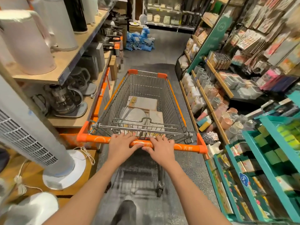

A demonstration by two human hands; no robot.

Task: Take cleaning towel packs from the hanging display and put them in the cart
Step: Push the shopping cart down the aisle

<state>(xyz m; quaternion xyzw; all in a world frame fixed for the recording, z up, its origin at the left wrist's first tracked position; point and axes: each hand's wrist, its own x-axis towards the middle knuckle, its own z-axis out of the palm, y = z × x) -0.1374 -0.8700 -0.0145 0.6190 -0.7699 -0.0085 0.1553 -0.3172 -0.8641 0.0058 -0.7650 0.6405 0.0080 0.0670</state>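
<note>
One shopping cart [146, 98] stands in the aisle. Two hands, left [121, 143] and right [160, 147], rest on its handle. Several flat packs [142, 103] lie inside; the exact number is unclear.

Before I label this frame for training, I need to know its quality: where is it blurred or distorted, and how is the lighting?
Head view: wide-angle bending curves the shelves at both edges; motion blur smears the hanging packs at upper right and the tower fan at left; the cart handle and both hands, left and right, are fairly sharp; lighting is warm and even, with a soft shadow under the cart.
</note>
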